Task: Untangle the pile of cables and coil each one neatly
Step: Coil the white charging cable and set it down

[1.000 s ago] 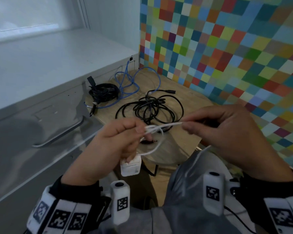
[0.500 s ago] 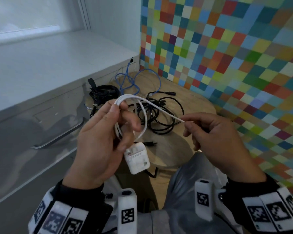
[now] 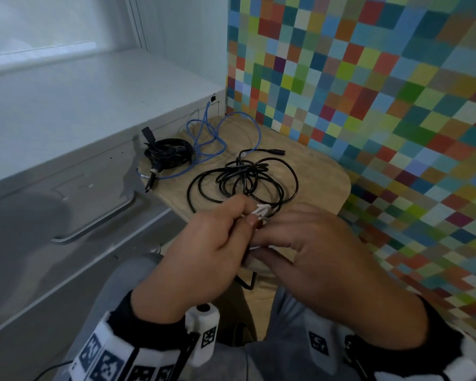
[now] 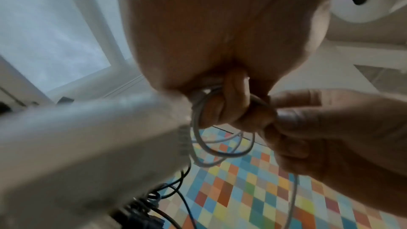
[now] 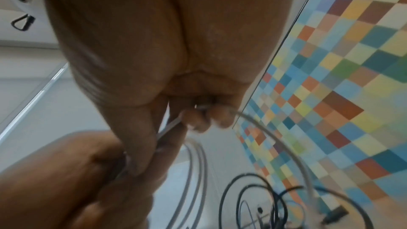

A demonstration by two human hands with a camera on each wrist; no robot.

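Observation:
My left hand grips several loops of a thin white cable, with its white charger block hanging blurred below the palm. My right hand meets it from the right and pinches the same white cable between thumb and fingers; a free length trails past the fingers. Both hands hover over the near edge of the small wooden table. On the table lie a loose black cable, a blue cable and a bundled black cable.
A white cabinet with a metal handle stands at the left. A wall of coloured squares closes off the right and back. My grey-clad knees are under the hands.
The hands have come together and dropped lower. The right hand brought the stretched white cable in to the left hand's loops, and the charger block is now hidden from the head view.

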